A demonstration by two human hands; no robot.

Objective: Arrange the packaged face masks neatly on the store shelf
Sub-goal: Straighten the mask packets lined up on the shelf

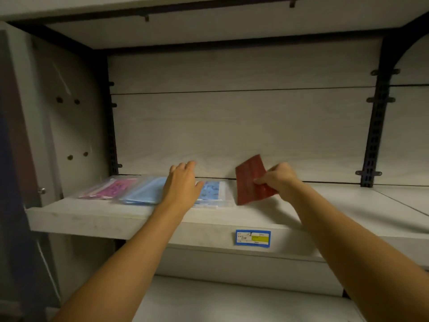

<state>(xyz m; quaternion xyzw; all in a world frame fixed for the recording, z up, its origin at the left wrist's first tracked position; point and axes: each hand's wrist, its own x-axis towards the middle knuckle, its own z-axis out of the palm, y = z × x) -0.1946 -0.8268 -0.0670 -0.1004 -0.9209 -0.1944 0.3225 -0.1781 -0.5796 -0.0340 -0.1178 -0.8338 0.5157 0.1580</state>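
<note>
Three flat packs lie side by side along the left part of the shelf (97,219) in the head view: a pink pack (111,188) furthest left, a blue pack (145,190) just right of it, and a patterned pack (212,192) right of that, all in clear wrappers. The left hand (182,185) reaches in palm down between the blue and patterned packs, fingers loosely spread and gripping nothing; whether it touches the packs beneath cannot be told. The right hand (279,178) pinches a red pack (251,180) between thumb and fingers at its right edge, holding it nearly upright and tilted, just right of the patterned pack, with its lower corner down by the shelf board; contact there cannot be told. A price tag (253,238), blue-bordered with a yellow patch, sits on the shelf's front edge below the red pack.
</note>
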